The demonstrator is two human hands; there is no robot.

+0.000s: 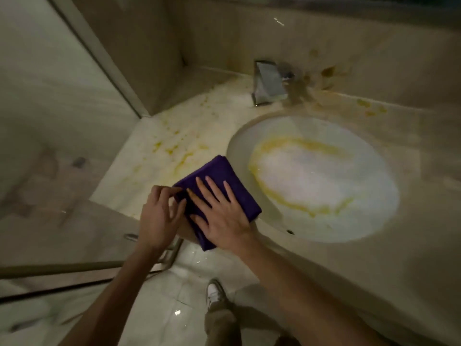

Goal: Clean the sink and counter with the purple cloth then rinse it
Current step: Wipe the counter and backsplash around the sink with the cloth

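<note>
chrome faucet [268,82] at back wall | glass partition [62,101] left | white shoe [215,292] on tiled floor [159,318]

Open table [199,126] left of the sink [369,221], bare but for yellow stains [179,156]. Walled in behind and at left by a glass panel [62,96]. Faucet [268,82] standing behind the open basin. Cloth [219,186] and both hands on the near edge.
</note>
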